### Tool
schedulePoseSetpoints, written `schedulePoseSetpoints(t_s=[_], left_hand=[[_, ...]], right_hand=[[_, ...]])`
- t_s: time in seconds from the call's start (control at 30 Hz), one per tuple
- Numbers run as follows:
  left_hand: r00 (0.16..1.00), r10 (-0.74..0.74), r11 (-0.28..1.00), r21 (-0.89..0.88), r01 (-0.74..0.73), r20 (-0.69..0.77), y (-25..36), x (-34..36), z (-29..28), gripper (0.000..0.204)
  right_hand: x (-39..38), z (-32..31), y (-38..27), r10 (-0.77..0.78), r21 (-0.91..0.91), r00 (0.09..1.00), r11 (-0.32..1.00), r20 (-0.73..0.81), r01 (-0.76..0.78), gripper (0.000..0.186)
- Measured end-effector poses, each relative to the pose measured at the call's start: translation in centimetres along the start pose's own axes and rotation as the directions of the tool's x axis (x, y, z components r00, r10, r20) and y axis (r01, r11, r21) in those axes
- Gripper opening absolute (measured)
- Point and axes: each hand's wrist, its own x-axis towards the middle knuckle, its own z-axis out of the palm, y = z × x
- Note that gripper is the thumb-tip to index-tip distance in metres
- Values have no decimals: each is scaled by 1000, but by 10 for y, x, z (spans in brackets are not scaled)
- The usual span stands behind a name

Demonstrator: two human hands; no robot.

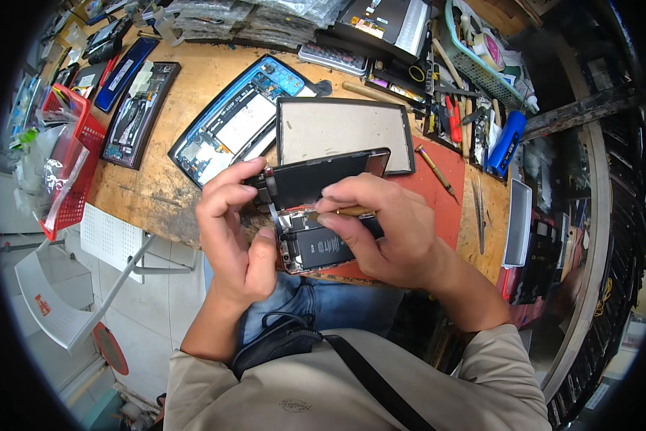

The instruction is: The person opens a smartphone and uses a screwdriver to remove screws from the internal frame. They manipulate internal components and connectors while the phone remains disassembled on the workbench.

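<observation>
An opened phone lies before me, its black screen (330,181) tilted up and away from the body. In the body, a black battery (323,246) sits next to small metal-covered parts. My left hand (233,230) grips the phone's left end, fingers at the raised screen and thumb by the body. My right hand (384,226) pinches a slim brass-coloured screwdriver (354,211) between thumb and fingers. The tool lies nearly level, pointing left over the body's upper part; its tip is too small to make out clearly.
Behind the phone lies a shallow grey tray (341,129). A large opened blue device (240,118) is at its left. Another screwdriver (436,172) and tweezers (479,215) lie right. A red basket (75,161) stands left, a green basket (481,57) far right.
</observation>
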Motion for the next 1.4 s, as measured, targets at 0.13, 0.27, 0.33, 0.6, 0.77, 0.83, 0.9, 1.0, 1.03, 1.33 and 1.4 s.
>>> schedulePoseSetpoints(t_s=[0.13, 0.27, 0.33, 0.6, 0.77, 0.83, 0.9, 1.0, 1.03, 1.33, 1.4], left_hand=[[1000, -6, 996, -93, 3, -30, -2, -2, 0, 54], [1000, -6, 997, -79, 5, -11, -2, -3, -2, 55], [999, -14, 999, -34, 15, 29, -1, -3, -5, 58], [1000, 1, 997, -79, -3, -29, -2, -3, 0, 53], [999, -4, 999, -54, 2, -36, -2, -2, -1, 49], [999, 6, 999, -33, -8, -44, -2, -1, -1, 44], [1000, 2, 994, 111, -2, 2, 4, 2, -5, 36], [998, 5, 958, 284, -22, 61, 17, 10, -5, 25], [997, 9, 942, 333, -35, 79, 20, 11, -3, 22], [989, -10, 924, 378, -48, 150, 18, 11, 0, 18], [989, -11, 924, 381, -48, 151, 18, 10, 0, 18]], right_hand=[[4, 0, 0, -35, -74, 997, 996, 64, 39, 40], [6, 2, 1, -49, -76, 997, 996, 66, 54, 39], [7, 3, 2, -51, -76, 996, 996, 70, 56, 39], [9, 5, 3, -30, -93, 995, 995, 99, 39, 40], [15, 1, -2, 10, -91, 987, 996, 159, 4, 42], [15, 0, -3, 16, -88, 985, 996, 169, -1, 42], [14, -1, -3, 14, -80, 986, 997, 167, -1, 43], [12, -2, -1, 0, -32, 999, 999, 35, 1, 43], [10, -2, 0, 17, -6, 1000, 1000, -5, -17, 42], [5, -13, -3, 106, 41, 994, 994, -30, -105, 37], [8, -20, -8, 99, -2, 992, 995, 72, -99, 39]])
